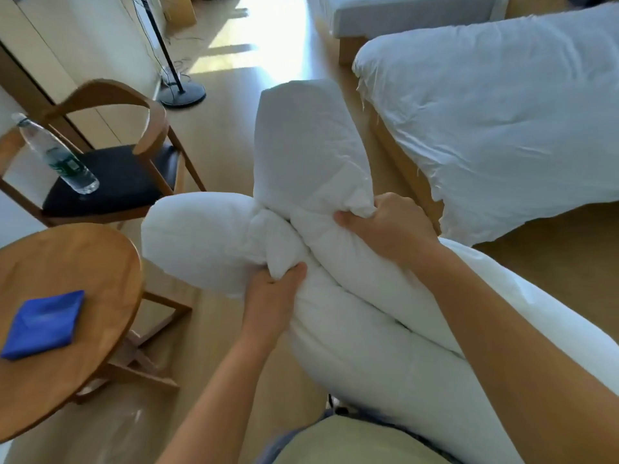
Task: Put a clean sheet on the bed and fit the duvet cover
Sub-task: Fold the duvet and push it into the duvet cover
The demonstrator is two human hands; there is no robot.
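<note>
A bulky white duvet [311, 162] hangs bunched in front of me, above the wooden floor. My left hand [273, 298] grips a gathered fold low on its left side. My right hand [390, 226] clutches another gathered bunch a little higher and to the right. Two puffy lobes bulge out beyond my grips, one upward and one to the left. The rest of the duvet trails down past my right arm. At the right, white bedding [502, 122] with a ragged edge lies over the bed, whose wooden side [398, 162] shows.
A round wooden table [67, 262] at lower left carries a folded blue cloth [43, 323]. Behind it a wooden chair [114, 175] with a black seat holds a plastic water bottle [57, 155]. A floor lamp base [182, 95] stands further back. A grey bench [412, 15] sits at the top.
</note>
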